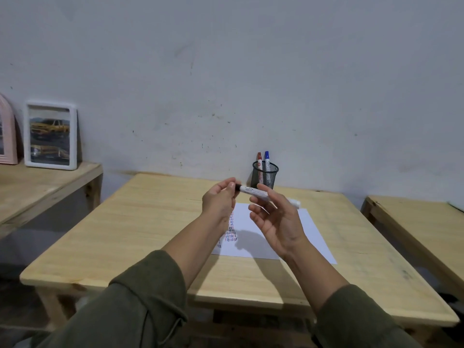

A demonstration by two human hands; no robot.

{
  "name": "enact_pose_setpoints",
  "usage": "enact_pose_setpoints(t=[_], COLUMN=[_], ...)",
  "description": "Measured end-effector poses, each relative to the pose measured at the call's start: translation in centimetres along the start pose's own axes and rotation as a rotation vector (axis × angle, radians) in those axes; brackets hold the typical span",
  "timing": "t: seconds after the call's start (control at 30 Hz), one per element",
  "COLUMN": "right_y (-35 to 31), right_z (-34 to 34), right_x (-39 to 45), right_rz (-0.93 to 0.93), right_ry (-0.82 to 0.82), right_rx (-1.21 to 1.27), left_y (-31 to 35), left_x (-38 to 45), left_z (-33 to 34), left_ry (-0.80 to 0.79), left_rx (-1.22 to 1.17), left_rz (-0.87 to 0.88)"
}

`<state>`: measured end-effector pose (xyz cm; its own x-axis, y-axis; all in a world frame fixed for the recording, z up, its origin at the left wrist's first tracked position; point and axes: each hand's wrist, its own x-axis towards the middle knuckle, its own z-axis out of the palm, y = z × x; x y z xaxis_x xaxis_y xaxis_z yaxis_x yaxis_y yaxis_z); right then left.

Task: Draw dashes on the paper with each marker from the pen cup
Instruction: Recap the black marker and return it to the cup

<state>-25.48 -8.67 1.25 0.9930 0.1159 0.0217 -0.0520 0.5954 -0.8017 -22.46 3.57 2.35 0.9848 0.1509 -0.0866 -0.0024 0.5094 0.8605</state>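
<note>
I hold a white marker (253,192) with a black cap level in the air above the paper (308,229). My right hand (276,222) grips its white barrel. My left hand (219,199) pinches the black cap end (237,187). The white sheet lies on the wooden table (150,222) and carries rows of short red, blue and dark dashes (231,234) near its left side. Behind my hands stands a black mesh pen cup (266,175) holding a red-capped marker (259,160) and a blue-capped marker (267,159).
A second wooden table (37,187) at the left bears a white picture frame (50,135) and a pink frame (6,131) leaning on the wall. Another wooden table (414,222) stands at the right. A grey wall rises right behind the cup.
</note>
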Motion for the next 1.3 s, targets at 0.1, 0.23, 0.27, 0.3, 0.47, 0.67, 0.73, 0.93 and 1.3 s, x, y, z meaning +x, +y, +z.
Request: enact_pose_setpoints(t=[0.1, 0.23, 0.27, 0.3, 0.47, 0.67, 0.73, 0.93, 1.3], right_y=[-0.7, -1.4, -1.6, -1.7, -2.1, -6.1, -7.6, -9.7, -5.4], right_z=[-0.7, -0.7, -0.5, -0.5, -1.5, -3.1, -3.2, -3.1, -5.3], right_x=[0.1, 0.4, 0.6, 0.9, 3.9, 10.1, 12.5, 18.8, 24.2], right_rz=[0.051, 0.100, 0.079, 0.056, -0.002, -0.234, -0.319, -0.488, -0.426], right_ry=[-0.149, -0.232, -0.203, -0.168, -0.114, 0.042, 0.121, 0.323, 0.225], right_rx=[-0.028, -0.136, -0.217, -0.322, -0.668, -0.758, -0.794, -0.854, -1.170], left_y=[0.7, 0.9, 0.9, 0.9, 1.2, 1.1, 1.1, 0.7, -2.8], left_x=[1.1, 2.4, 2.6, 2.9, 4.9, 10.7, 12.4, 16.0, 20.0], left_z=[-0.2, -0.2, 0.0, 0.1, 1.2, 2.1, 2.9, 5.6, 6.8], left_ry=[0.031, -0.047, -0.082, -0.117, -0.206, -0.137, -0.134, -0.222, -0.196], left_rx=[-0.069, -0.069, -0.039, 0.000, 0.277, 0.709, 0.788, 1.111, 1.153], left_rz=[-0.018, -0.039, -0.040, -0.036, 0.037, 0.158, 0.181, 0.212, 0.216])
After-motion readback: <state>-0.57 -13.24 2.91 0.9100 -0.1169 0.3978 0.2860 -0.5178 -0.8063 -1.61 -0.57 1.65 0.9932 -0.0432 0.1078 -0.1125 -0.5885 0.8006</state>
